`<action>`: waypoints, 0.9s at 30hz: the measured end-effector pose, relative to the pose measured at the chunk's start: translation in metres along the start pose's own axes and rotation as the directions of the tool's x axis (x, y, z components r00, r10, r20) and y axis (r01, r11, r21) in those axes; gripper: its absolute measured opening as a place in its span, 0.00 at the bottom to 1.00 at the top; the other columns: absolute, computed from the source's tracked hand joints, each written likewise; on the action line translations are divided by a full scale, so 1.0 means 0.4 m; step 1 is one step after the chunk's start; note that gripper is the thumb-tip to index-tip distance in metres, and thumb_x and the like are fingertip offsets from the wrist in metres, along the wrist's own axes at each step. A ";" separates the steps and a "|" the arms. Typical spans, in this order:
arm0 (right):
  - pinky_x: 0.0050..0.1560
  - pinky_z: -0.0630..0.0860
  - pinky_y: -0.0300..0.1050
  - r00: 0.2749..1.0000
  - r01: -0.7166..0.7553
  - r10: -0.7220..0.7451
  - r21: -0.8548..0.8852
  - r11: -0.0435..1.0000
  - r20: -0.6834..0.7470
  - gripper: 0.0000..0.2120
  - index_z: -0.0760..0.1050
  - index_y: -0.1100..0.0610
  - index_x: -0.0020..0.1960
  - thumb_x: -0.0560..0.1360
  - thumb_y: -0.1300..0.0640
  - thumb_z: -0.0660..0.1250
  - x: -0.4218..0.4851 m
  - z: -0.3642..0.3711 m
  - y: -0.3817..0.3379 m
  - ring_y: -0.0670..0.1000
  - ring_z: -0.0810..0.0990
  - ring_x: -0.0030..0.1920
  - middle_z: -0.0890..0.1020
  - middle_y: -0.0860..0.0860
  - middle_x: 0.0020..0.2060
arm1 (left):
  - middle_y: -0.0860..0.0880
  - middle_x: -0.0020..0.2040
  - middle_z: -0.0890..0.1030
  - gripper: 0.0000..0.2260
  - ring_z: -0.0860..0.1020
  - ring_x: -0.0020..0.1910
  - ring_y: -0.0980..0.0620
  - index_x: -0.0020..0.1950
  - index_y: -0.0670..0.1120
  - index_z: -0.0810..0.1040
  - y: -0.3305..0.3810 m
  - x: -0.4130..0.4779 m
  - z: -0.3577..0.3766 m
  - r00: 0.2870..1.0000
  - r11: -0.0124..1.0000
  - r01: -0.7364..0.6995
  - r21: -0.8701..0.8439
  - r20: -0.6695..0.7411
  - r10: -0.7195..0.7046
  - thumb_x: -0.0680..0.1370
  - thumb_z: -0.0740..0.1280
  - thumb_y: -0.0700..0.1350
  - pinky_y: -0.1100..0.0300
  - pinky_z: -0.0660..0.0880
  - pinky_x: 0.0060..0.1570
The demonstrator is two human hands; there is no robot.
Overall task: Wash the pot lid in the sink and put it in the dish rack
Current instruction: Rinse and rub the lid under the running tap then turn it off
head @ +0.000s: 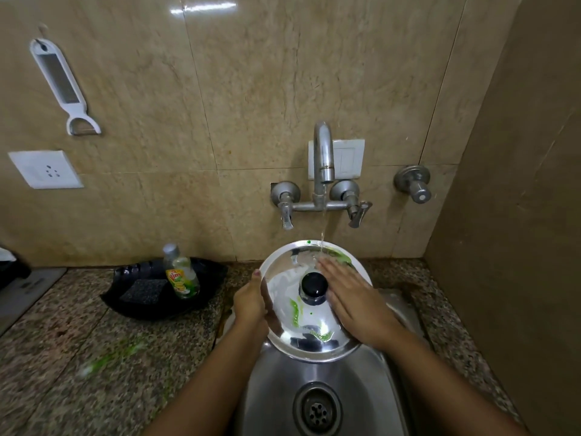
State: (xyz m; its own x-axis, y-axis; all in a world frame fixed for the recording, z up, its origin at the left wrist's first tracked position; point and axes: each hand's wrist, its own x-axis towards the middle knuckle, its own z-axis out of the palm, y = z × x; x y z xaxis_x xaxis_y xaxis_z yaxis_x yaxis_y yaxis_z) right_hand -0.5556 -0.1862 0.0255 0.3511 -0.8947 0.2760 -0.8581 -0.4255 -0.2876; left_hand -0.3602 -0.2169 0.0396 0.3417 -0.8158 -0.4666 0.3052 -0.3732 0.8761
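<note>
A round steel pot lid (292, 309) with a black knob (314, 284) is held tilted over the steel sink (273, 388), top side facing me. Green soap streaks lie on its surface. A thin stream of water from the tap (323, 152) lands on the lid's far edge. My left hand (250, 302) grips the lid's left rim, thumb on top. My right hand (355, 297) lies flat on the lid's right half, fingers stretched toward the water. No dish rack is in view.
A black tray (138, 297) on the granite counter (78, 357) left of the sink holds a dish soap bottle (182, 272) and a dark scrub pad (143, 291). Green soap smears the counter. A peeler (59, 83) hangs on the tiled wall. A brown wall stands right.
</note>
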 end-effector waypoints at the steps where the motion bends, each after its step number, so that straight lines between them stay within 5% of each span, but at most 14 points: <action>1: 0.77 0.47 0.45 1.000 0.002 -0.002 -0.032 0.999 0.022 0.28 0.49 0.49 0.78 0.79 0.44 0.40 -0.016 0.003 0.008 0.43 0.47 0.77 0.50 0.44 0.77 | 0.45 0.31 0.75 0.16 0.72 0.29 0.49 0.39 0.41 0.77 0.005 0.000 -0.002 1.000 1.000 0.001 -0.009 -0.012 -0.001 0.79 0.63 0.51 0.59 0.69 0.31; 5: 0.75 0.42 0.41 0.981 -0.192 0.192 -0.084 0.978 -0.007 0.33 0.47 0.51 0.78 0.75 0.41 0.33 -0.006 -0.002 0.053 0.44 0.47 0.77 0.49 0.45 0.77 | 0.45 0.32 0.75 0.15 0.72 0.30 0.49 0.45 0.40 0.79 -0.009 -0.008 0.006 1.000 0.999 0.000 -0.039 -0.016 0.000 0.80 0.62 0.51 0.60 0.70 0.31; 8: 0.76 0.48 0.45 0.994 -0.109 0.109 0.011 0.994 -0.005 0.33 0.55 0.54 0.77 0.75 0.45 0.38 0.020 0.006 0.028 0.47 0.54 0.77 0.58 0.49 0.77 | 0.45 0.32 0.76 0.16 0.73 0.30 0.49 0.49 0.39 0.80 -0.031 -0.018 0.018 1.000 1.000 -0.015 0.004 -0.020 0.015 0.79 0.62 0.52 0.60 0.69 0.30; 13: 0.76 0.52 0.43 0.997 -0.077 0.078 0.049 0.996 -0.022 0.27 0.54 0.48 0.77 0.79 0.45 0.45 -0.067 0.020 0.021 0.41 0.50 0.76 0.54 0.43 0.76 | 0.46 0.23 0.71 0.18 0.67 0.25 0.50 0.35 0.41 0.73 -0.020 -0.005 0.011 0.994 0.987 0.099 -0.125 -0.030 -0.103 0.80 0.62 0.52 0.69 0.67 0.16; 15: 0.74 0.60 0.45 0.998 0.036 -0.031 0.086 0.996 -0.062 0.24 0.63 0.48 0.74 0.78 0.52 0.53 -0.105 0.029 0.002 0.42 0.58 0.75 0.64 0.44 0.74 | 0.47 0.19 0.75 0.19 0.72 0.28 0.47 0.39 0.41 0.75 -0.024 -0.005 0.019 0.991 0.986 0.126 -0.108 -0.037 -0.130 0.80 0.61 0.54 0.66 0.72 0.23; 18: 0.73 0.60 0.42 0.967 0.253 -0.253 0.028 0.967 0.012 0.21 0.69 0.49 0.71 0.78 0.55 0.56 -0.084 0.054 -0.053 0.43 0.62 0.74 0.70 0.44 0.71 | 0.40 0.39 0.81 0.21 0.80 0.44 0.40 0.52 0.39 0.77 -0.048 -0.016 0.042 0.991 0.988 0.134 -0.079 -0.003 -0.134 0.79 0.60 0.57 0.49 0.77 0.49; 22: 0.75 0.52 0.43 0.986 0.167 -0.167 -0.001 0.986 0.019 0.24 0.58 0.49 0.76 0.80 0.51 0.51 -0.027 0.053 -0.096 0.43 0.50 0.76 0.59 0.45 0.76 | 0.43 0.37 0.80 0.22 0.78 0.35 0.45 0.48 0.40 0.78 -0.052 -0.016 0.068 0.988 0.989 0.129 -0.077 0.089 -0.122 0.78 0.60 0.59 0.53 0.76 0.41; 27: 0.76 0.51 0.47 0.971 0.221 -0.223 0.037 0.975 0.085 0.23 0.55 0.42 0.76 0.81 0.47 0.50 -0.087 0.013 -0.009 0.42 0.49 0.77 0.56 0.40 0.76 | 0.39 0.50 0.81 0.23 0.80 0.48 0.39 0.59 0.37 0.78 -0.017 0.013 0.055 0.997 0.996 0.073 -0.051 -0.014 -0.074 0.79 0.60 0.56 0.51 0.76 0.47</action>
State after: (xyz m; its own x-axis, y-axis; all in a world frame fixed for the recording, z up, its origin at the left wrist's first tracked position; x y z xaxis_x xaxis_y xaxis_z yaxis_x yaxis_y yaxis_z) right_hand -0.5626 -0.1543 0.0124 0.5646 -0.7852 0.2542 -0.7446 -0.6175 -0.2536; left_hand -0.3800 -0.2281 0.0340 0.3303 -0.7799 -0.5317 0.3740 -0.4090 0.8324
